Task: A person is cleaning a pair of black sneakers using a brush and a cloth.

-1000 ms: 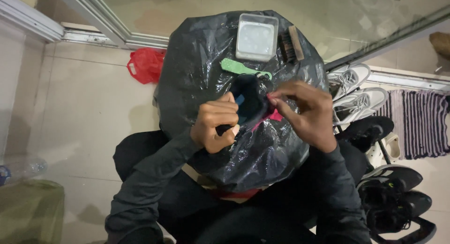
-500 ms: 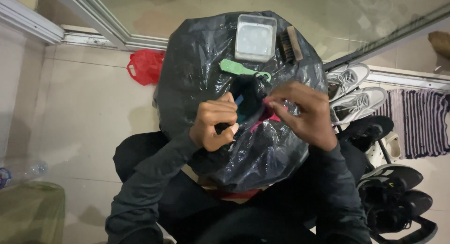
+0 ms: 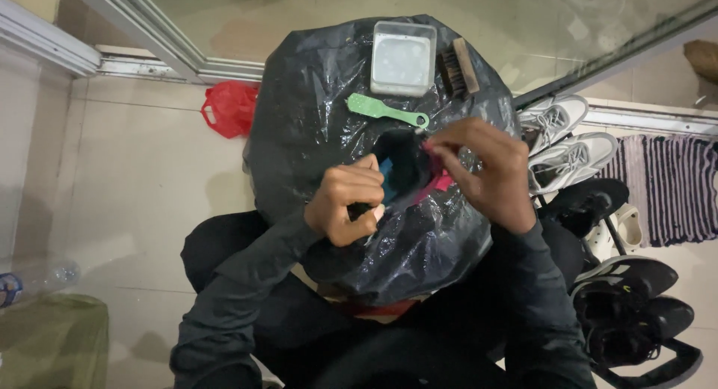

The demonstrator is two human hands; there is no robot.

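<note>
From the head camera, looking straight down: a big black plastic bag (image 3: 314, 142) sits over the person's lap, bulging and shiny, with a dark opening near its middle. The left hand (image 3: 345, 203) is curled closed at the near-left edge of that opening, fingers pinched on a small dark thing beside something blue (image 3: 386, 169) (too hidden to name either). The right hand (image 3: 488, 168) is at the right edge of the opening, fingertips drawn together and gripping a bit of pink material (image 3: 440, 181) at the bag's lip; the rest of the hand arches over the plastic.

On the far side of the bag, resting on top of it, lie a green flat-handled tool (image 3: 385, 110), a square translucent lidded box (image 3: 403, 57) and, just right of that, a wooden brush (image 3: 457, 67) with dark bristles.

To the left on the tiled floor (image 3: 134, 179), near the sliding-door track, lies a crumpled red bag (image 3: 230, 107). On the right stand white sneakers (image 3: 562, 138) on a rack, black shoes (image 3: 636, 303) nearer, and a striped mat (image 3: 673, 187) at the far right
</note>
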